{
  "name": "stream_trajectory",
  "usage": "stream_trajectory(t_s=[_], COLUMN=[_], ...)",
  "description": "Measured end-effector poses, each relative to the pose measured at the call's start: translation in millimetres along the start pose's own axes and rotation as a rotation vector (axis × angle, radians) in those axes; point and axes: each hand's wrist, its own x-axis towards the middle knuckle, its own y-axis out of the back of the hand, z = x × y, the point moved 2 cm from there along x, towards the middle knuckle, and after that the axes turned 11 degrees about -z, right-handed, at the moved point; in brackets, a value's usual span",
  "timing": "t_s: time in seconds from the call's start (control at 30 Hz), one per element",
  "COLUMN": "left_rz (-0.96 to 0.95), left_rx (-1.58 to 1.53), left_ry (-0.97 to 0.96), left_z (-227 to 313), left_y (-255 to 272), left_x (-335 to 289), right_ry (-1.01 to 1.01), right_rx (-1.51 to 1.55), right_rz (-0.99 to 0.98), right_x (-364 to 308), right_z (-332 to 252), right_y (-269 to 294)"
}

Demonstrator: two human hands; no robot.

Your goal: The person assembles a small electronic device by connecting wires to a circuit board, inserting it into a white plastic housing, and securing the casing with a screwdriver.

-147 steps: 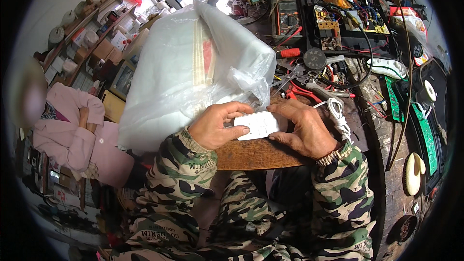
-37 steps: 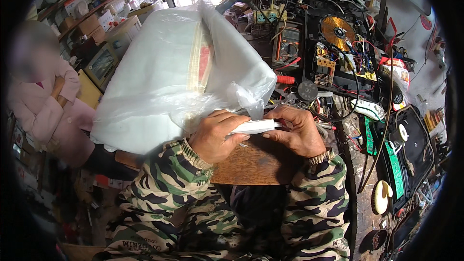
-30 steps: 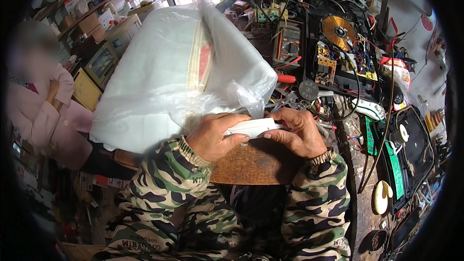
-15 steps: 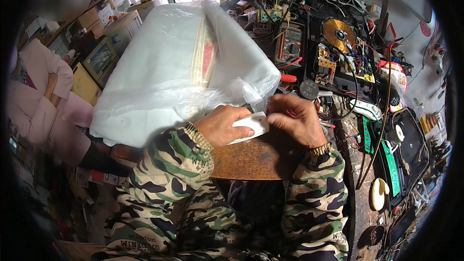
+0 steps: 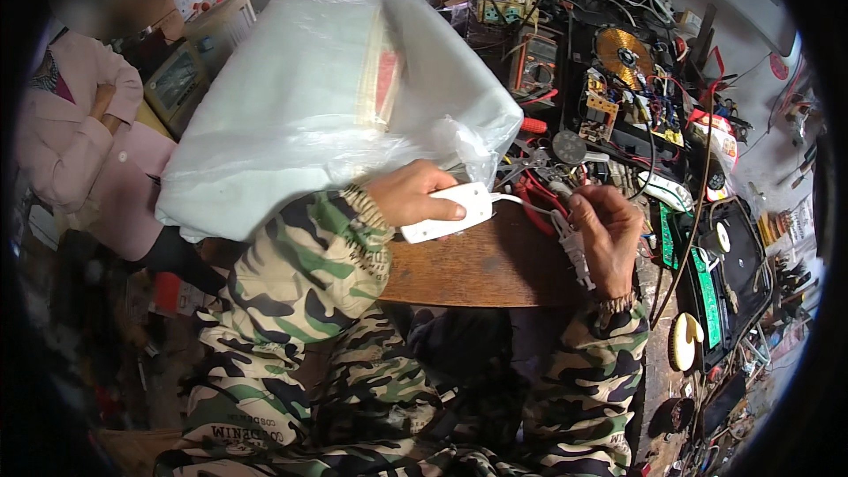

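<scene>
My left hand point(image 5: 413, 198) grips a flat white plastic controller box point(image 5: 457, 211), thumb on top, over the wooden board. A thin white cord point(image 5: 523, 201) leaves the box's right end and runs toward my right hand point(image 5: 609, 234). The fingers of that hand are curled, with the cord at the thumb and fingertips. Below them hang white plug connectors point(image 5: 576, 256) in front of the palm. Red-handled pliers point(image 5: 535, 209) lie on the board behind the cord, partly hidden.
A big pale bundle in clear plastic point(image 5: 283, 97) fills the space ahead and left. To the right, the bench carries a multimeter point(image 5: 534, 64), a copper coil point(image 5: 622, 56), green circuit boards point(image 5: 707, 300) and tangled wires. A person in a pink jacket point(image 5: 79, 132) stands at the left, arms folded.
My right hand has moved right and slightly down, away from the controller box. The white cord and plug connectors now show between the hands. My left hand keeps its hold.
</scene>
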Motion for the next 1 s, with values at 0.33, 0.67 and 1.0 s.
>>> stream_trajectory(t_s=[0.33,0.67,1.0], left_rz=[-0.087,-0.163,-0.153], left_rx=[0.016,0.137,0.134], left_ry=[0.067,0.089,0.039], left_z=[-0.9,-3.4,-15.7], left_y=[-4.2,1.9,3.6], left_x=[-35.4,-33.3,-26.0], right_ry=[0.099,0.233,0.209], right_rx=[-0.574,-0.732,-0.695], right_rz=[-0.28,-0.704,-0.607], right_x=[10.2,57.4,53.1], right_z=[-17.1,7.8,-3.2], right_y=[-15.1,-53.3,-55.9])
